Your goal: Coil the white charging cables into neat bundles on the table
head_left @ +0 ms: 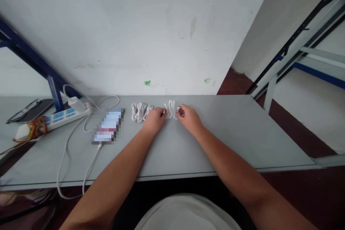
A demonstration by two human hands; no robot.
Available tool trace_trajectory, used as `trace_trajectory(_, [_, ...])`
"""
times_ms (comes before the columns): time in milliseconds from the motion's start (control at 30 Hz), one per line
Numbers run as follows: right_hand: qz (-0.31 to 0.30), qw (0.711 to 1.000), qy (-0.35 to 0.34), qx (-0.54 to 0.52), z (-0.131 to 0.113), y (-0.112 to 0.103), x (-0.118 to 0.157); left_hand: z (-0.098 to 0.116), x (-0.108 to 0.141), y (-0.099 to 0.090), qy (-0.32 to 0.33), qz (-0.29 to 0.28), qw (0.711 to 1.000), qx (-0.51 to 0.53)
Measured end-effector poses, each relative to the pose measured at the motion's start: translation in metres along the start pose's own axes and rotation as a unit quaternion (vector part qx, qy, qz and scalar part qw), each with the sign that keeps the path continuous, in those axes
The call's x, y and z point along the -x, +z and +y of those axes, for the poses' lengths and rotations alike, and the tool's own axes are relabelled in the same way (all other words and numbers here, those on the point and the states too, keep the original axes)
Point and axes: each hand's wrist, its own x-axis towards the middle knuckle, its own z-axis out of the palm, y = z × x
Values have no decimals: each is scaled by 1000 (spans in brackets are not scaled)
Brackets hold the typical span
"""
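My left hand and my right hand rest on the grey table, fingertips close together. Between them stands a loosely looped white cable. Each hand pinches a small white piece at what looks like a cable end, though my fingers partly hide both pieces. Just beyond my left hand lies a second bundle of white cable, coiled in tight loops and touching neither hand.
Left of the bundles lie a smartphone with a blurred screen on a white charging cable and a white power strip with a plugged-in charger. Red-and-yellow wires and glasses lie further left. A white wall rises behind the table.
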Motion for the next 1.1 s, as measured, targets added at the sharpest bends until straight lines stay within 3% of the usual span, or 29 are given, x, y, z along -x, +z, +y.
trace_trajectory(433, [-45, 998, -26, -41, -1, -6, 1, -2, 0, -7, 82, -51, 995, 21])
trace_trajectory(767, [-166, 974, -152, -22, 0, -22, -1, -6, 1, -15, 165, -112, 980, 12])
trace_trajectory(1100, [-185, 966, -179, -9, -2, -24, 1, -2, 3, -18, 200, -116, 973, -15])
